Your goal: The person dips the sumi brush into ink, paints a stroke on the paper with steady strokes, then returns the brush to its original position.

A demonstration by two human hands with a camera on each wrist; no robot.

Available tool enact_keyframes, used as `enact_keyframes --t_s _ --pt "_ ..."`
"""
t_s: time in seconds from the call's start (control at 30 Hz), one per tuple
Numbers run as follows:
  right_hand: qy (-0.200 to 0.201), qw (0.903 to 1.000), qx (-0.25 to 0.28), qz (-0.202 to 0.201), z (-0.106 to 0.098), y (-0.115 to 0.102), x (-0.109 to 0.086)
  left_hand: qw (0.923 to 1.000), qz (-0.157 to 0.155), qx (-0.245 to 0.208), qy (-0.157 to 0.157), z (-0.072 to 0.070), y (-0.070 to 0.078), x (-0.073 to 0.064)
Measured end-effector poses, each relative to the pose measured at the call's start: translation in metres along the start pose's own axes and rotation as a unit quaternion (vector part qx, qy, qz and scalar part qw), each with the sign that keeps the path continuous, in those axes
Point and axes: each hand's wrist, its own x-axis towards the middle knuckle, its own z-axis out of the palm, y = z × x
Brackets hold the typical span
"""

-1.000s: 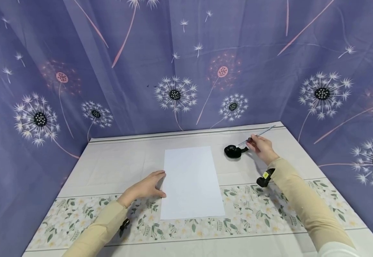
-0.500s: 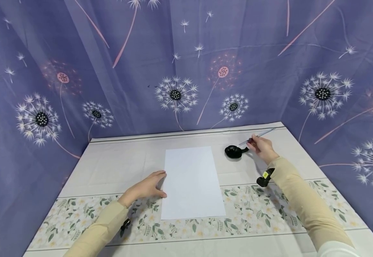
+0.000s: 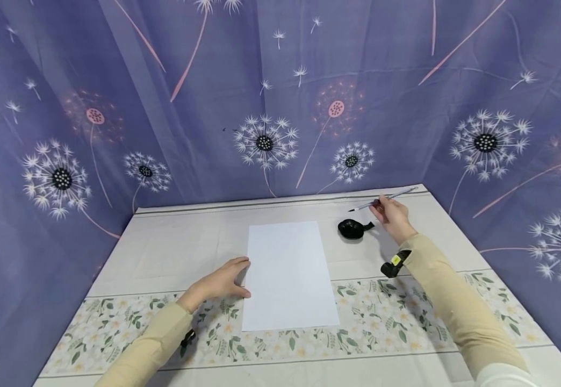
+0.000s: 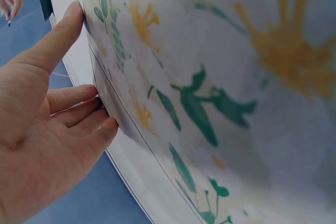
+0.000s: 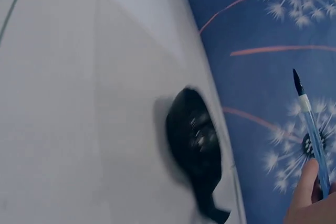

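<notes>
My right hand (image 3: 394,217) pinches a slim writing brush (image 3: 361,207) with a pale blue handle. The brush slants nearly level, its black pointed tip (image 5: 298,81) showing clearly in the right wrist view. Below the brush, on the table, lies a shiny black dish (image 3: 351,229) with a short tail-like handle. A blank white sheet of paper (image 3: 290,279) lies flat at the middle of the table. My left hand (image 3: 220,279) rests at the sheet's left edge, thumb and fingers spread and fingertips right at the edge.
A white tablecloth (image 3: 174,242) with a floral band (image 3: 372,317) covers the table. Purple dandelion curtains (image 3: 203,145) enclose the back and both sides. A black wrist camera (image 3: 394,264) hangs under the right forearm.
My right hand has lifted the brush up from the black dish; its tip has moved from the dish to above and behind it. The left hand and paper stay put.
</notes>
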Motion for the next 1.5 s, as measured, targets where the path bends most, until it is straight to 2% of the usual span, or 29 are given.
enact_keyframes --t_s 0.07,0.2,0.53,0.77,1.13,1.5 --pt "0.005 0.9997 0.024 -0.002 0.007 -0.001 -0.002 1.0 0.001 -0.002 0.001 -0.001 0.0 0.0" --pt "0.011 0.999 0.038 -0.021 0.02 0.002 -0.007 1.0 0.004 0.0 0.0 -0.001 -0.001 0.0" --pt "-0.028 0.9954 0.001 -0.092 0.055 0.015 -0.022 1.0 0.007 -0.001 -0.001 -0.002 -0.002 0.001" --pt "-0.041 0.9902 -0.002 -0.133 0.078 0.029 -0.029 0.9999 0.007 0.009 -0.003 -0.005 -0.003 0.002" --pt "-0.069 0.9799 -0.043 -0.182 0.098 0.055 -0.042 1.0 0.002 0.0 -0.007 -0.001 -0.003 0.001" --pt "-0.087 0.9726 -0.067 -0.205 0.113 0.071 -0.051 1.0 0.0 0.006 -0.008 -0.001 -0.001 0.0"
